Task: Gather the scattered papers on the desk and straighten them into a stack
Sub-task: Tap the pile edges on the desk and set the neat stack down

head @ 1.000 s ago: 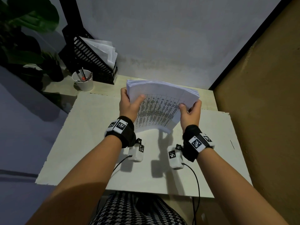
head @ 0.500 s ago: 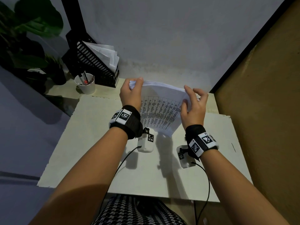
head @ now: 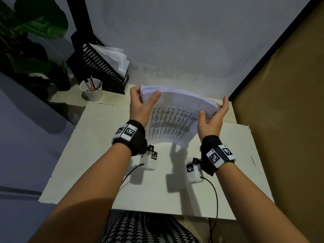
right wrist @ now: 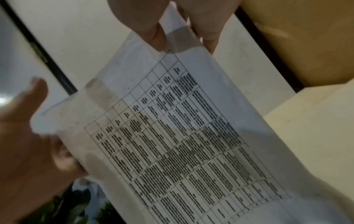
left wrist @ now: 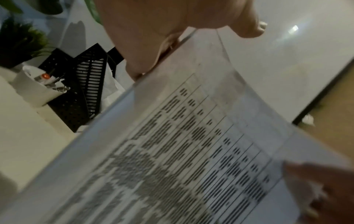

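Papers [head: 177, 118] stand on edge between both hands in the head view, lower edge apparently near or on the pale surface [head: 98, 155], probably so the sheets can be knocked level. The left hand [head: 140, 106] clasps the upper left corner, thumb across the printed face and fingers behind. The right hand [head: 210, 120] cups the right edge, thumb in front and fingers curled round the back, squaring that side.

From the left wrist, the left hand [left wrist: 162, 30] pinches the sheaf's top edge just ahead of the camera; the papers [left wrist: 191, 151] slope away toward the far thumb.

From the right wrist, the right hand [right wrist: 172, 19] grips the papers [right wrist: 191, 136] at their near corner, thumb on the table of print; the left hand [right wrist: 25, 136] is blurred at the opposite edge.
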`<state>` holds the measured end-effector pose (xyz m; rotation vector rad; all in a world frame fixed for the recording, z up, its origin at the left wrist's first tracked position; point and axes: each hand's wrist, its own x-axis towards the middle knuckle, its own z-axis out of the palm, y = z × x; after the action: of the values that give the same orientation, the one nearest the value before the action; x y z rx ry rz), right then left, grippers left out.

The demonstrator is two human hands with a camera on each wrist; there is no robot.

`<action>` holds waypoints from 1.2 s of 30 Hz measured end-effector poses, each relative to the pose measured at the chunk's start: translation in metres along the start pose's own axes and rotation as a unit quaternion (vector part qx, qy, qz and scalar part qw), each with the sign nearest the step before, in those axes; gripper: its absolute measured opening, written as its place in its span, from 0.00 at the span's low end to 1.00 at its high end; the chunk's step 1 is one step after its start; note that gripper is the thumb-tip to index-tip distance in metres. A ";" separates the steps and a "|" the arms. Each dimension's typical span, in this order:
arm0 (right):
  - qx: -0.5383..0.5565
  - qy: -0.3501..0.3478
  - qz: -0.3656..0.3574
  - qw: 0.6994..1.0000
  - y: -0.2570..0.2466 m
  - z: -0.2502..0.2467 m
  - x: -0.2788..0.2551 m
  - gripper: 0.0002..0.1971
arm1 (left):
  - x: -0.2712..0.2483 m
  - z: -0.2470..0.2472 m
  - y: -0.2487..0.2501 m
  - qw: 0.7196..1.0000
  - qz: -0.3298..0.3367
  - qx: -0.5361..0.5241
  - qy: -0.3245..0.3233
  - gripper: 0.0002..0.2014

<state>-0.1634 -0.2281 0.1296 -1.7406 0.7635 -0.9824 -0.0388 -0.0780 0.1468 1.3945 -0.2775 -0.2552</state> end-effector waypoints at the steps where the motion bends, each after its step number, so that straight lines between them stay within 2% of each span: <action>1: 0.021 -0.003 0.016 1.000 0.003 0.001 0.000 0.39 | -0.002 -0.004 -0.007 1.000 0.010 0.012 -0.016 0.27; 5: 0.048 -0.036 0.061 0.996 0.019 0.009 -0.001 0.35 | -0.006 -0.014 -0.038 0.995 -0.004 0.090 -0.031 0.24; 9: 0.083 -0.029 0.080 0.993 0.042 0.019 -0.008 0.34 | -0.003 -0.013 -0.069 0.997 -0.012 0.078 -0.018 0.20; 13: 0.102 -0.020 0.091 0.990 0.077 0.031 -0.018 0.32 | -0.001 -0.012 -0.106 0.997 -0.004 0.080 -0.003 0.12; 17: 0.100 -0.012 0.075 0.992 0.105 0.039 -0.029 0.31 | -0.004 -0.015 -0.130 0.996 0.021 0.087 0.016 0.17; 19: 0.093 -0.004 0.061 0.994 0.112 0.044 -0.032 0.28 | -0.005 -0.015 -0.136 0.995 0.032 0.092 0.018 0.16; 23: 0.072 0.000 0.034 0.997 0.116 0.050 -0.029 0.14 | -0.004 -0.010 -0.135 0.991 0.056 0.117 0.033 0.05; 26: 0.070 0.003 0.025 0.997 0.115 0.049 -0.028 0.11 | -0.003 -0.010 -0.135 0.990 0.072 0.112 0.047 0.06; 30: 0.059 -0.026 0.036 0.997 0.120 0.048 -0.034 0.15 | -0.006 -0.016 -0.140 0.991 0.056 0.111 0.040 0.09; 32: 0.034 -0.030 0.040 0.998 0.124 0.049 -0.038 0.17 | -0.004 -0.019 -0.144 0.990 0.045 0.131 0.029 0.11; 36: -0.007 -0.050 0.066 0.997 0.133 0.052 -0.046 0.13 | -0.005 -0.026 -0.157 0.978 0.013 0.210 -0.008 0.11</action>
<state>-0.1483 -0.2132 -0.0191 -1.7139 0.8122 -0.7966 -0.0365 -0.0768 -0.0120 1.8055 -0.3774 -0.1927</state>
